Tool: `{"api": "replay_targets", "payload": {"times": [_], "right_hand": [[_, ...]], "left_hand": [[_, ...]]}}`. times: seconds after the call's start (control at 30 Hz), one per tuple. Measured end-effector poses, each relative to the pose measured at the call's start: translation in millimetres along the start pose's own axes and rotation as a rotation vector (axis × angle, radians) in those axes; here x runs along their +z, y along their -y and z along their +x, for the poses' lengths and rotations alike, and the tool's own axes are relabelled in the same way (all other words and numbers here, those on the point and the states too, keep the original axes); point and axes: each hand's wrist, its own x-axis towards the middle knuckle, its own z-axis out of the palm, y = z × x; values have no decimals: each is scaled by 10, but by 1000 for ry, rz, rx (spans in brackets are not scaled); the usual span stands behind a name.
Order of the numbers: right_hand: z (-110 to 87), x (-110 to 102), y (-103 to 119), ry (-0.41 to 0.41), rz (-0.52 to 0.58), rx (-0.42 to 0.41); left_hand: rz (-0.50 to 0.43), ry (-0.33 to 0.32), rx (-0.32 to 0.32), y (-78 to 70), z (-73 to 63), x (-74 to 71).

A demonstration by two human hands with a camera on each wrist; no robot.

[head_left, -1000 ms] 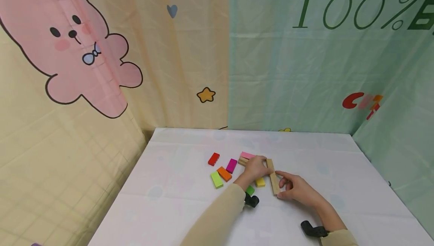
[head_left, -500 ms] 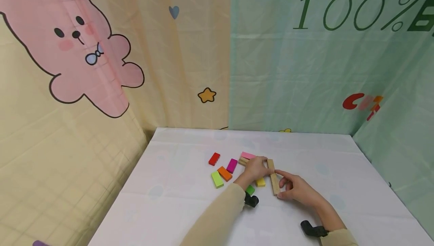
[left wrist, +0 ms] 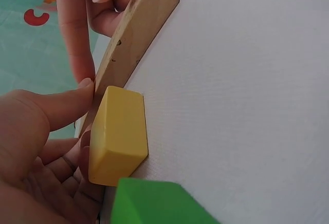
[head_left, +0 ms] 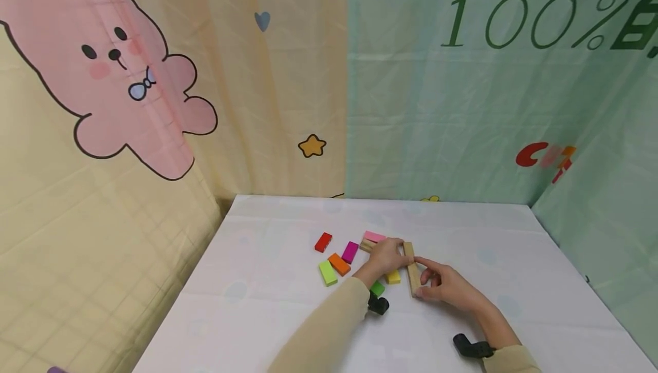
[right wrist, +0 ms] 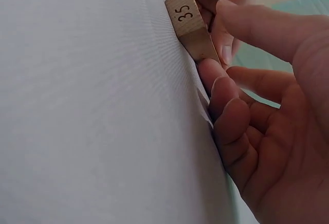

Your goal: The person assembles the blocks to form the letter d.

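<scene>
A: What is used as the support?
B: A white-covered table (head_left: 247, 327). The work is placed right of its middle.

A: How are the hands set?
B: By the left hand (head_left: 384, 256), the far part of the wooden row (head_left: 414, 277) is pinched between thumb and fingers. The right hand (head_left: 453, 288) is laid along the other side: index finger extended to near the left thumb, remaining fingers curled low beside the wood. Whether anything is pinched there cannot be told.

A: Reason for this hold?
B: The row is laid flat, "35" marked on its near end. Judged: it is braced from both sides so that no skewing occurs. Whether one piece or two butted together is meant cannot be settled; its middle is partly covered by fingertips.

A: Smaller items, and obstructions?
B: The yellow block (head_left: 393, 277) is placed just beside the row, so leftward space is limited. The green block (head_left: 377, 288) is partly hidden by the left wrist. Beyond the left hand, the pink block (head_left: 374, 236) and a wooden block (head_left: 367, 245) are partly covered. Magenta (head_left: 350, 252), orange (head_left: 339, 264), lime (head_left: 327, 273) and red (head_left: 323, 242) blocks are scattered farther left, out of the way.
</scene>
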Motion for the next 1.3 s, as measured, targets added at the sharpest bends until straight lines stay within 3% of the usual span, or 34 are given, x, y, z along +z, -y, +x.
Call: {"api": "replay_targets", "payload": {"times": [0.23, 0.43, 0.5, 0.7, 0.83, 0.97, 1.1, 1.3], "right_hand": [[22, 30, 21, -43, -7, 39], [13, 47, 19, -48, -9, 63], [12, 42, 14, -45, -11, 65], [21, 13, -2, -39, -5, 41], [38, 31, -6, -33, 6, 33], [60, 55, 9, -37, -4, 36], [58, 48, 33, -54, -9, 57], [34, 40, 28, -43, 5, 64]], "left_hand": [[-39, -7, 1, 5, -16, -29], [-262, 47, -36, -13, -69, -108], [-298, 77, -13, -17, -84, -155], [-187, 113, 176, -11, -80, -310], [-102, 109, 242, 24, -57, -420], [-40, 90, 262, 108, -11, -568], [-50, 85, 259, 206, 26, -698], [17, 63, 263, 321, 20, -768]]}}
